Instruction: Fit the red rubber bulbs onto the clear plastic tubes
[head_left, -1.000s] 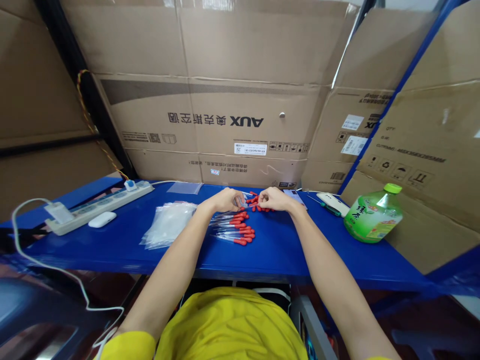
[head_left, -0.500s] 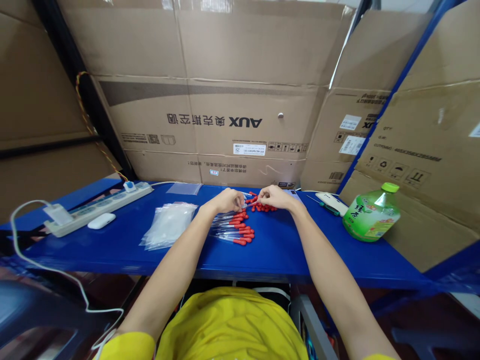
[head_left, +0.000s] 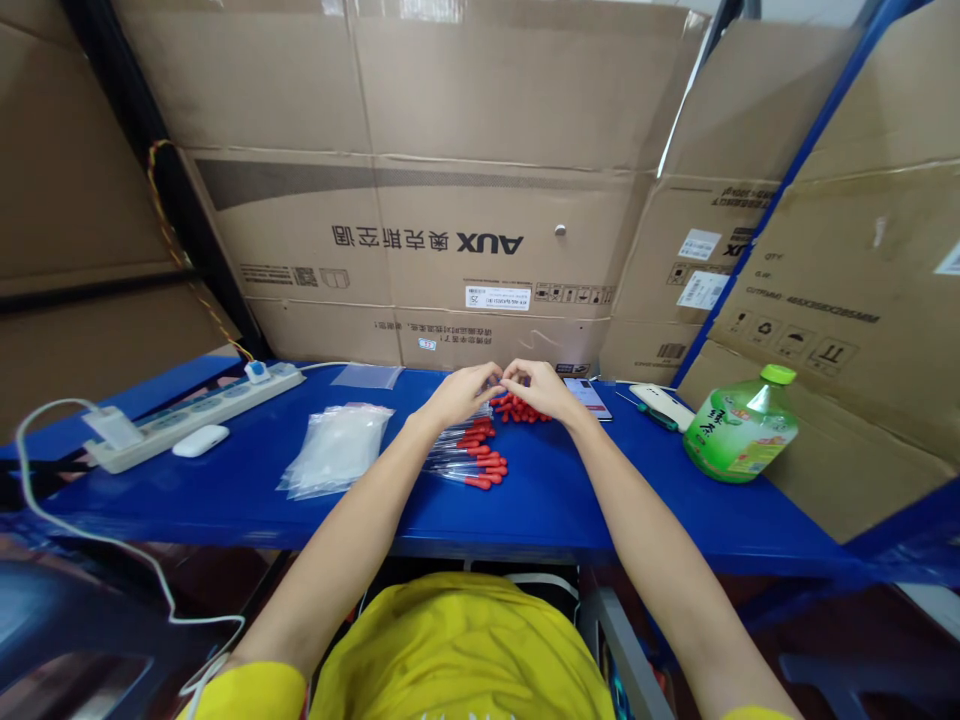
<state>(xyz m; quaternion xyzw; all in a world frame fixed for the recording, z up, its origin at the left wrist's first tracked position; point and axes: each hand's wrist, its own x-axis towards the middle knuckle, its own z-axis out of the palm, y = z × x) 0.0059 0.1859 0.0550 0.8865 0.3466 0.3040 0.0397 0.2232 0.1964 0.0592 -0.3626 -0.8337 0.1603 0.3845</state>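
Note:
My left hand (head_left: 466,391) and my right hand (head_left: 541,388) meet fingertip to fingertip over the back of the blue table. Both have pinched fingers, and whatever is between them is too small and covered to make out. Under and in front of the left hand lie several clear droppers with red bulbs (head_left: 487,462), laid in a row with bulbs toward the right. A heap of loose red bulbs (head_left: 521,408) sits just below the right hand, partly covered by it.
Left of the droppers lies a stack of clear plastic bags (head_left: 337,450). A power strip (head_left: 202,415) and a white case (head_left: 200,441) are farther left. A phone (head_left: 589,398), a green-handled screwdriver (head_left: 658,416) and a green bottle (head_left: 741,425) stand or lie to the right. Cardboard (head_left: 465,180) walls the back.
My hands have come together and risen slightly from the heap, right hand moving left. More of the phone shows. The thin piece seen between the fingers earlier is now hidden.

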